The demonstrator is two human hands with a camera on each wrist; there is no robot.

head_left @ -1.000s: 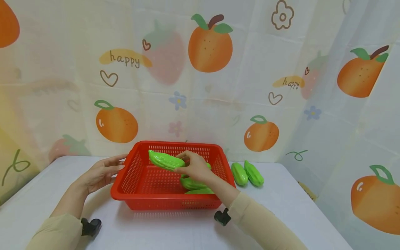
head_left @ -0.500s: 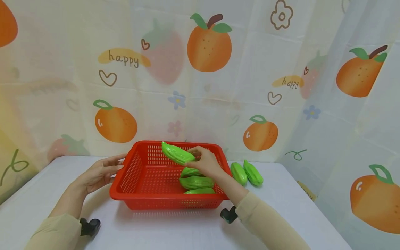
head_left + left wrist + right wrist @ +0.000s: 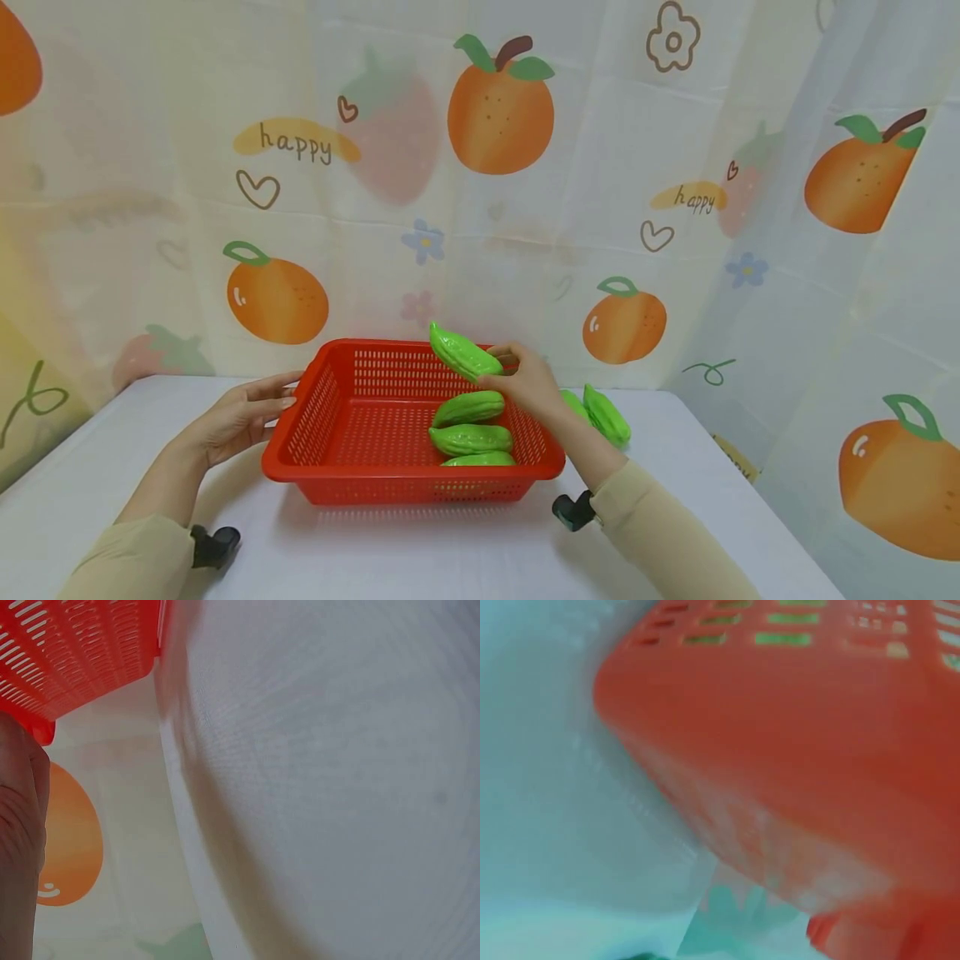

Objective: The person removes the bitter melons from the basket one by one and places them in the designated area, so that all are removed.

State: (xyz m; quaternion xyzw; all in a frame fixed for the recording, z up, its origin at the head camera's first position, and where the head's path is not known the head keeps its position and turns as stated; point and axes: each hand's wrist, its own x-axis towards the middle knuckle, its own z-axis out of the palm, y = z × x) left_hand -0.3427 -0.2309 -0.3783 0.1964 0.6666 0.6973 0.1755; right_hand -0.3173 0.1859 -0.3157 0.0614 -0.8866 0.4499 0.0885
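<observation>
Green gourd (image 3: 463, 353) is held over the white surface (image 3: 420, 558), above the red basket (image 3: 360, 472), whose left side is touched by the loosely extended left grip (image 3: 232, 417). Its blunt end is pinched by the right grip (image 3: 528, 385); its long axis is slanted, tapered tip directed up and leftward, glossy skin ridged.

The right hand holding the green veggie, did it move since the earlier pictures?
Yes. In the head view, the right hand, holding the green veggie, has moved rightward across the red basket, toward its right side.
</observation>
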